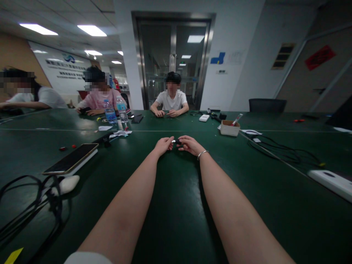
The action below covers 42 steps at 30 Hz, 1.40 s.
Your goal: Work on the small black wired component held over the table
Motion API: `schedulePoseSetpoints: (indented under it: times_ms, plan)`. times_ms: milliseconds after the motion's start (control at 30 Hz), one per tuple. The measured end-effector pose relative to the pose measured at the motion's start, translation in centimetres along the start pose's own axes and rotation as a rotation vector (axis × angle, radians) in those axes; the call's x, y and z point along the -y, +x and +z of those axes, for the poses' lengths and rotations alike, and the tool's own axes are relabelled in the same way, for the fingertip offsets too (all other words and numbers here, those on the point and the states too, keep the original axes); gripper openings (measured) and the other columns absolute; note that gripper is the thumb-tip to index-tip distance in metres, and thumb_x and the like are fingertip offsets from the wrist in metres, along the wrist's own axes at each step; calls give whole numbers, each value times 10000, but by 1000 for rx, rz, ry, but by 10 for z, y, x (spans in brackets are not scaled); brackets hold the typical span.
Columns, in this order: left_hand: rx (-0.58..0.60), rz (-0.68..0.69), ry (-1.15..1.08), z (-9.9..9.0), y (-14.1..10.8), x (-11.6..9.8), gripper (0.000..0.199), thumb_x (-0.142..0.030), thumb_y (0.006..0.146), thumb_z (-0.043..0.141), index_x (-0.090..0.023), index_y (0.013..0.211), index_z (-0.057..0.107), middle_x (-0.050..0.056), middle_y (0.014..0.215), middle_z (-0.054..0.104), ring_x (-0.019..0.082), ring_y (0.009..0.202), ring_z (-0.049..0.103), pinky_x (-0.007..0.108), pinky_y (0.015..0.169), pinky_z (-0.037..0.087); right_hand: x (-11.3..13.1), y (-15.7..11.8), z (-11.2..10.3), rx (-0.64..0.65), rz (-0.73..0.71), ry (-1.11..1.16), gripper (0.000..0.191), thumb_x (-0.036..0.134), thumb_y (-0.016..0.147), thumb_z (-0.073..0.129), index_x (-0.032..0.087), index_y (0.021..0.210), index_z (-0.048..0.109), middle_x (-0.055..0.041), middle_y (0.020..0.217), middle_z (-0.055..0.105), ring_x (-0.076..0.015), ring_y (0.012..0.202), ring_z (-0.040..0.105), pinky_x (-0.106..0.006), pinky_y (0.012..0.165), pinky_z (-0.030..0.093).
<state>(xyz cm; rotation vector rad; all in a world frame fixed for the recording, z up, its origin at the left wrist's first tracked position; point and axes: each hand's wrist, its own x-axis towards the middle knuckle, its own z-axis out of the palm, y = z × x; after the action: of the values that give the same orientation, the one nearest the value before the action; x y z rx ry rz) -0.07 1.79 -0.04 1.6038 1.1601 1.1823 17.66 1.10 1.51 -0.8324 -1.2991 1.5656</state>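
Both arms reach out over the green table [176,205]. Between my hands is a small black object with a silver end [176,141], too small for me to tell its kind. My left hand [164,146] pinches the silver end between thumb and fingers. At the dark end, the fingertips of my right hand [191,145] close on it, with a silver bracelet [202,154] around that wrist. The object is held level, just over the tabletop, and the fingers partly hide it.
Left lie a phone on a white box [72,158], black cables [35,205] and two water bottles [110,113]. Right are an open small box [230,128], cables [286,146] and a white device [330,179]. Across sits a person [171,98]; two more people sit at left.
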Motion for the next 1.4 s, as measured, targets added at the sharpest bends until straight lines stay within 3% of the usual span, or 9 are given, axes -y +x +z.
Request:
schedulePoseSetpoints:
  times_ms: [200, 367, 633, 767, 1000, 1167, 1400]
  plan:
    - [-16, -14, 88, 0, 3, 4, 493, -608, 774, 490, -151, 607, 569, 41, 538, 591, 124, 464, 550, 234, 471, 386, -1, 0, 0, 10, -1, -4, 125, 50, 801, 524, 162, 838, 564, 58, 470, 507, -91, 510, 585, -292, 617, 582]
    - [-45, -16, -49, 2, 1, 1, 325, -480, 751, 615, -163, 803, 564, 12, 592, 606, 116, 501, 575, 209, 475, 380, 0, 0, 1, -15, 11, -8, 103, 61, 791, 570, 159, 821, 564, 68, 450, 482, -89, 497, 580, -285, 608, 581]
    - [-6, -42, -87, 1, -6, -10, 266, -350, 683, 707, -138, 783, 582, 36, 642, 632, 118, 567, 587, 215, 508, 395, -1, 1, 1, -44, 12, 6, 80, 77, 811, 569, 155, 812, 552, 39, 521, 552, -73, 468, 564, -292, 614, 586]
    - [-29, -57, -60, 1, -4, -7, 290, -411, 719, 662, -133, 719, 579, 43, 616, 616, 117, 547, 571, 228, 511, 403, -1, 1, 2, -35, 8, 0, 83, 77, 814, 565, 158, 816, 551, 40, 522, 547, -78, 492, 579, -283, 611, 584]
    - [-56, -1, -82, 1, -1, -5, 247, -389, 746, 636, -157, 792, 565, -15, 526, 536, 89, 441, 482, 210, 444, 354, -1, 1, 1, -14, 7, -9, 83, 65, 833, 530, 148, 833, 543, 19, 577, 591, -55, 444, 545, -277, 602, 582]
    - [-23, -47, -98, 1, -3, -9, 177, -275, 734, 647, -156, 828, 555, -8, 588, 573, 85, 498, 522, 183, 458, 358, -2, 3, 0, -31, -4, 7, 70, 77, 836, 540, 146, 833, 535, 24, 546, 578, -71, 460, 563, -297, 607, 583]
    - [-94, -29, -107, 1, -4, -8, 192, -269, 723, 666, -160, 828, 548, 2, 687, 592, 90, 563, 554, 182, 482, 402, -3, 3, -1, -17, -11, 10, 83, 69, 828, 534, 151, 829, 546, 27, 563, 580, -72, 475, 567, -295, 602, 585]
